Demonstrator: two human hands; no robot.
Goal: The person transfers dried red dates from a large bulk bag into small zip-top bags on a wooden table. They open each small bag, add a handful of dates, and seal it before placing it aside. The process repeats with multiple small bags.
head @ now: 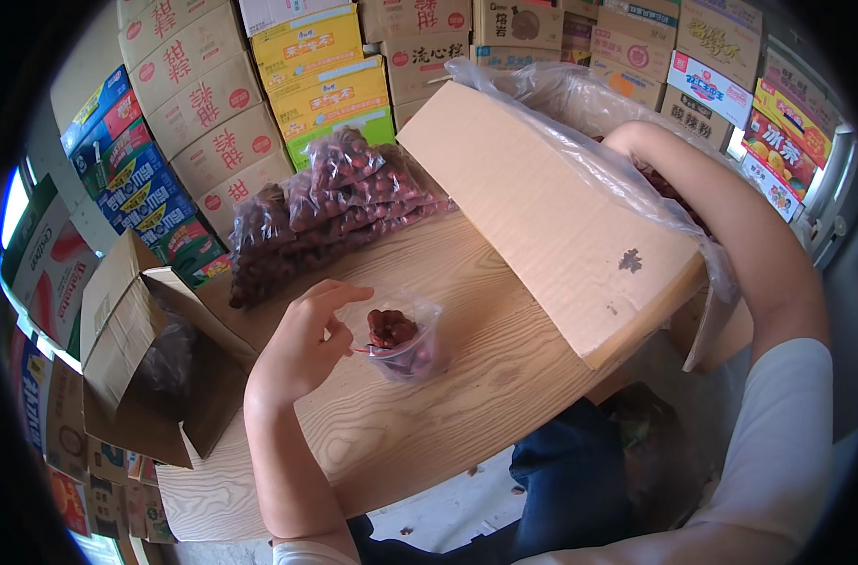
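Observation:
On the wood-grain table (471, 395) stands a small clear zip bag (429, 339) with its mouth spread upward. Several dark red dried fruits, which look like jujubes (391, 329), fill part of it. My left hand (305, 339) is at the bag's left rim, thumb and curled fingers at the edge, index finger reaching over the opening. My right hand (623, 141) dips into a large cardboard box (527, 191) lined with clear plastic film (598, 169). Its fingers are hidden by the liner, and some red fruit (662, 185) shows below my forearm.
Filled clear bags of red fruit (337, 205) are piled at the table's back. An open cardboard carton (129, 353) with plastic inside stands at the left edge. Stacked product cartons (203, 99) line the wall. Beneath the table, bits of fruit (518, 489) lie on the floor.

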